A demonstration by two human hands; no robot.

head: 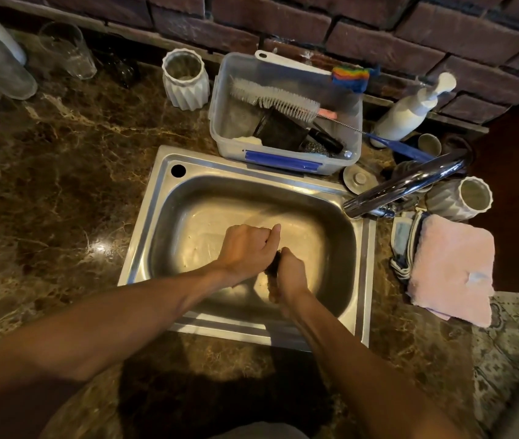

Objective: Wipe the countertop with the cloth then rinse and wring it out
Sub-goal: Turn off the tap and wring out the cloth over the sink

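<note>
Over the steel sink (144,245), both hands grip a dark cloth (274,264), which shows only as a small twisted bunch between them. My left hand (248,248) holds its far end with curled fingers. My right hand (289,277) grips the near end, knuckles up. Most of the cloth is hidden inside the fists. The brown marble countertop (61,172) surrounds the sink. The chrome faucet (404,185) reaches in from the right, and no water stream is visible.
A clear plastic tub (286,166) of brushes stands behind the sink. A white ribbed vase (185,79), a glass (66,50) and a soap pump bottle (407,112) line the brick wall. A folded pink towel (451,267) and another ribbed vase (461,198) sit at the right.
</note>
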